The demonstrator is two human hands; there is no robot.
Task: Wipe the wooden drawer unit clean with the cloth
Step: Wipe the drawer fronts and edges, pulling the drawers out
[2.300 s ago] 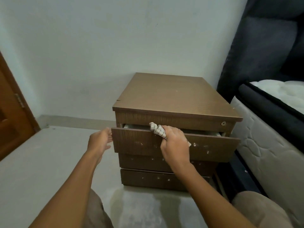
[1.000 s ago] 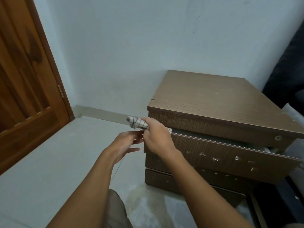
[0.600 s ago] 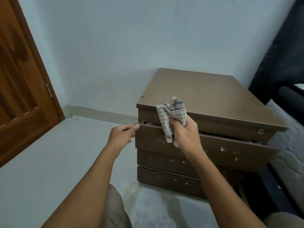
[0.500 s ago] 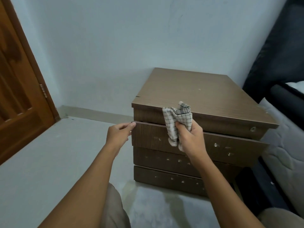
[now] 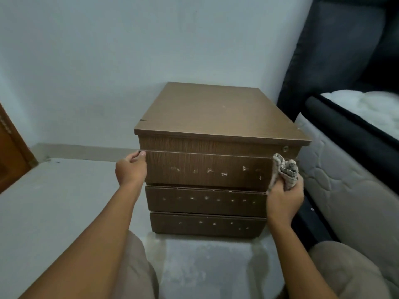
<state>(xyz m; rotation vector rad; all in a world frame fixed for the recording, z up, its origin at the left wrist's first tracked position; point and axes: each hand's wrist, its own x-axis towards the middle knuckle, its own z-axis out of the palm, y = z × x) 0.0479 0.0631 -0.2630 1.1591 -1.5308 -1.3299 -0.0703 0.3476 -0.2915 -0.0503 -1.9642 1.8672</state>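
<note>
A brown wooden drawer unit [image 5: 216, 113] with three drawer fronts stands on the floor against the wall. Pale chipped spots dot each front. The top drawer [image 5: 207, 171] sits nearly flush with the frame. My left hand [image 5: 131, 169] grips the top drawer's left edge, thumb at its upper corner. My right hand [image 5: 285, 199] holds a bunched checked cloth [image 5: 284, 171] against the top drawer's right end.
A bed with a white quilted mattress [image 5: 336, 175] and a dark padded headboard [image 5: 336, 50] stands close on the unit's right. A wooden door [image 5: 10, 160] is at the far left. The pale floor [image 5: 54, 201] lies open to the left. My knees are below.
The top drawer, open earlier, now sits nearly shut. My right hand has carried the cloth from the drawer's left-middle to its right end. My left hand stays at the left edge.
</note>
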